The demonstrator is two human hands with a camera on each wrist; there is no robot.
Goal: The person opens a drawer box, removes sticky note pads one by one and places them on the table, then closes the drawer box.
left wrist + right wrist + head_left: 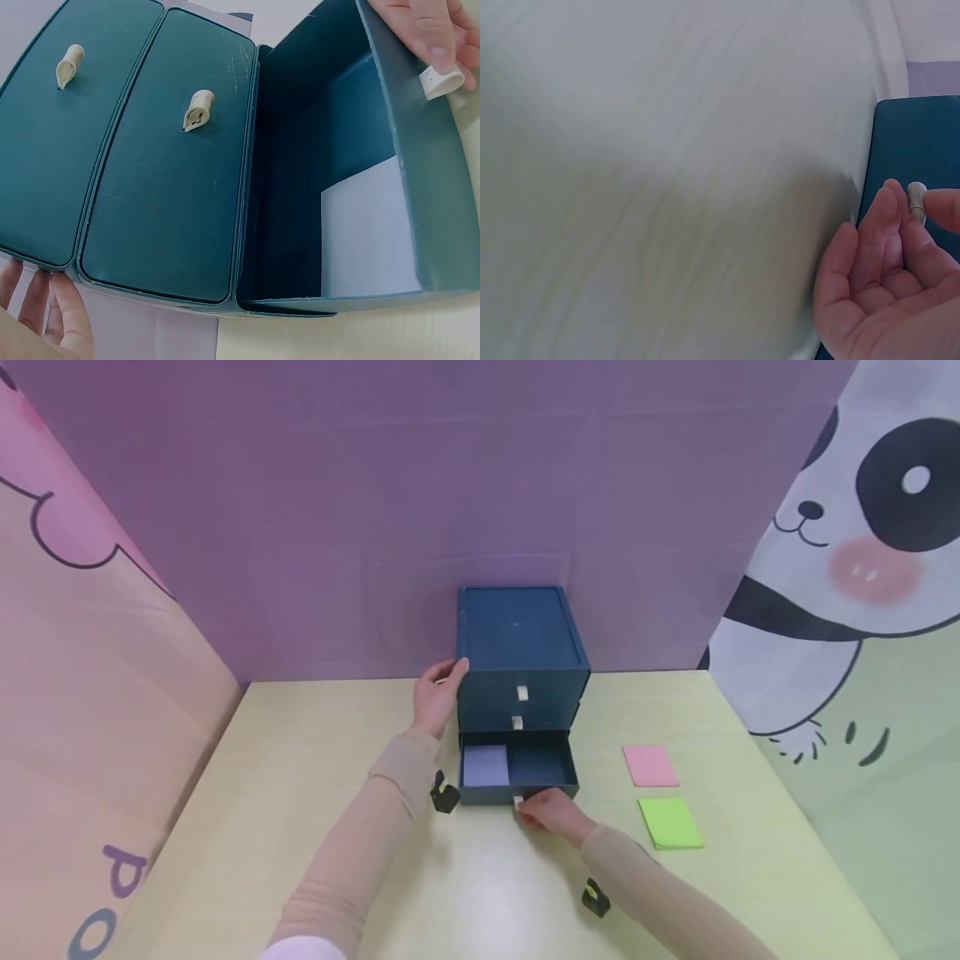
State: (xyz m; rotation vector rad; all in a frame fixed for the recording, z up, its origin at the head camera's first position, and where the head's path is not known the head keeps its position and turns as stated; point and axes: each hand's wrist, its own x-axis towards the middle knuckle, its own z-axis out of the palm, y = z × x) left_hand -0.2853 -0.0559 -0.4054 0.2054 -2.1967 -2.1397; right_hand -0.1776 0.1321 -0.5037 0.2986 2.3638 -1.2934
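A dark blue three-drawer cabinet stands at the back of the table, its bottom drawer pulled out. Inside that drawer, on the left, lies a lavender sticky note pad. My left hand rests against the cabinet's upper left side, and its fingers look fairly straight in the left wrist view. With thumb and finger my right hand pinches the pale pull tab on the bottom drawer's front. Both upper drawers, each with a similar tab, are closed.
To the right of the cabinet lie a pink sticky note pad and, nearer, a green one. A purple backdrop hangs behind the table, with printed cloth at both sides.
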